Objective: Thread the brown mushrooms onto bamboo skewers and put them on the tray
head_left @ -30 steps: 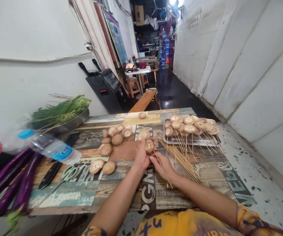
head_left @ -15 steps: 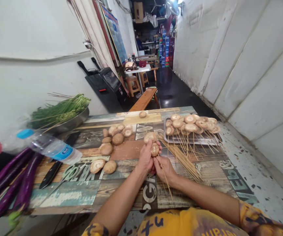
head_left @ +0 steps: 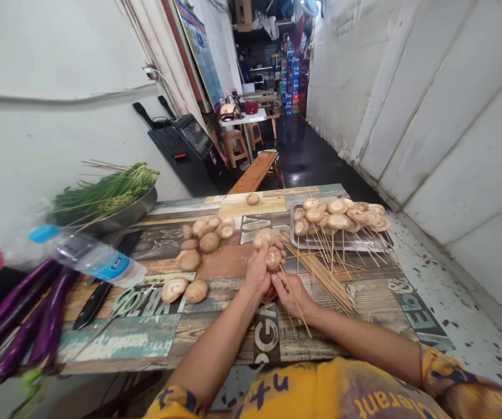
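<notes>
My left hand (head_left: 257, 272) is closed around two brown-capped mushrooms, one mushroom (head_left: 273, 258) nearer me and another mushroom (head_left: 264, 236) just beyond it. Close against it, my right hand (head_left: 294, 298) pinches thin bamboo skewers (head_left: 299, 309), whose free ends slant down toward me. The upper tips of these skewers reach the nearer mushroom; how deep they go is hidden. To the left lies a group of loose mushrooms (head_left: 209, 242), with a pair of mushrooms (head_left: 185, 290) closer to me. A bundle of bare skewers (head_left: 327, 282) rests right of my hands.
At the right, a metal tray (head_left: 295, 240) carries skewered mushrooms (head_left: 338, 221). On the left are a bottle (head_left: 113, 267), a black-handled knife (head_left: 92, 306), scissors (head_left: 126, 301), purple eggplants (head_left: 52, 314) and a metal bowl (head_left: 139, 208) of greens. One mushroom (head_left: 253, 199) sits near the far edge.
My view has shifted slightly. Both hands stay together on the mushrooms and skewers, and the skewers' free ends have swung a little to the right and up.
</notes>
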Tool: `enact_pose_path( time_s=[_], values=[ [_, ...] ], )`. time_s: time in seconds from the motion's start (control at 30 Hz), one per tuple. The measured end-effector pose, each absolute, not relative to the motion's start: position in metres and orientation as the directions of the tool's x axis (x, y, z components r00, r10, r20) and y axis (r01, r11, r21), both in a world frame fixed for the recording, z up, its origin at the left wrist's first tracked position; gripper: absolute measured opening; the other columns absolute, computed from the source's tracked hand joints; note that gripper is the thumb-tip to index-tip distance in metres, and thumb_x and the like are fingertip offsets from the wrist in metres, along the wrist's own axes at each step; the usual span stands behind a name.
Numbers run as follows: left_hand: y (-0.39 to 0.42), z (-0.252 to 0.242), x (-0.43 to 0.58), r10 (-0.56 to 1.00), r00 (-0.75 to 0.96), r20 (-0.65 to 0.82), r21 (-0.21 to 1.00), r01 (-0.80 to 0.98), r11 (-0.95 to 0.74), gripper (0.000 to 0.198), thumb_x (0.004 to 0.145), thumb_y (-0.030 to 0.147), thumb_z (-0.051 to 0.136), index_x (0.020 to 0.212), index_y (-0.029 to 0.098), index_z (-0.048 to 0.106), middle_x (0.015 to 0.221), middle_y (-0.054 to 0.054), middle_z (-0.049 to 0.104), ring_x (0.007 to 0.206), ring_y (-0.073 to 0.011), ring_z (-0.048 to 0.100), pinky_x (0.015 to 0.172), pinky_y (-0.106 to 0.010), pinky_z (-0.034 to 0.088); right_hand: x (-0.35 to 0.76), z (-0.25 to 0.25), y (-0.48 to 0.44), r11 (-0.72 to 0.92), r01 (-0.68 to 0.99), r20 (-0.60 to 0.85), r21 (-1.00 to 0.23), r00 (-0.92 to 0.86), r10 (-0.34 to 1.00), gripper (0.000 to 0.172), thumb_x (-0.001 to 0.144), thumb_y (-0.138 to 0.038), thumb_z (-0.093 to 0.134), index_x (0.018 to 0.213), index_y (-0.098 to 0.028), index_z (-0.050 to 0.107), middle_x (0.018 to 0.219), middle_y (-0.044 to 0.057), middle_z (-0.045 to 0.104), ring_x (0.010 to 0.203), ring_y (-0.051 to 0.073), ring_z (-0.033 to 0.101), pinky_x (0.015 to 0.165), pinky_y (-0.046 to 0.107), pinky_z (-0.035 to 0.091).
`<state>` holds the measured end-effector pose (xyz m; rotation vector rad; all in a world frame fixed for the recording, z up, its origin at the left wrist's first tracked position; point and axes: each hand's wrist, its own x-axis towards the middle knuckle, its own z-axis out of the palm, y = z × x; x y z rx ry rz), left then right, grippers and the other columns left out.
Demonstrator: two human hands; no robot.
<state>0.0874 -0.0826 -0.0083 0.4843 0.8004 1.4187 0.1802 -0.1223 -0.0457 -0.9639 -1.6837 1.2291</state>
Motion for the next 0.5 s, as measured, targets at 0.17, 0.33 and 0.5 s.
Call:
enact_pose_path(
  time_s=[0.17, 0.33, 0.5],
  values=[
    [-0.072, 0.003, 0.068, 0.976, -0.045, -0.213, 0.610, -0.786, 0.097, 0.028, 0.087, 0.042, 0.056, 0.088, 0.014, 0.058, 0.078, -0.004, 0.063, 0.064, -0.0121, 0.061, 0.053, -0.022, 0.049, 0.180, -0.041, -0.124, -0.117, -0.151, -0.045, -0.982, -0.416, 0.908, 0.052, 0.082, -0.069, 0.048, 0.072, -0.019, 0.051, 0.062, -0.001, 0.059, 0.057, 0.016, 0.064, 0.056, 0.030, 0.055],
    [-0.064, 0.004, 0.050, 0.964, -0.180, -0.198, 0.594, -0.804, -0.028, 0.020, 0.089, 0.033, 0.054, 0.089, 0.014, 0.058, 0.077, -0.003, 0.063, 0.066, -0.0126, 0.062, 0.060, -0.025, 0.051, 0.185, -0.030, -0.123, -0.256, -0.252, -0.110, -0.933, -0.477, 0.872, 0.048, 0.081, -0.065, 0.054, 0.089, -0.017, 0.054, 0.060, -0.004, 0.058, 0.044, 0.011, 0.058, 0.040, 0.020, 0.046],
    [-0.073, -0.002, 0.066, 0.986, -0.077, -0.151, 0.619, -0.785, 0.034, 0.017, 0.082, 0.028, 0.064, 0.083, 0.012, 0.059, 0.076, -0.004, 0.064, 0.073, -0.0142, 0.064, 0.077, -0.034, 0.054, 0.180, -0.033, -0.115, -0.150, -0.090, -0.092, -0.985, -0.465, 0.880, 0.049, 0.081, -0.066, 0.051, 0.069, -0.018, 0.050, 0.050, -0.006, 0.050, 0.033, 0.007, 0.042, 0.032, 0.018, 0.030]
  ],
)
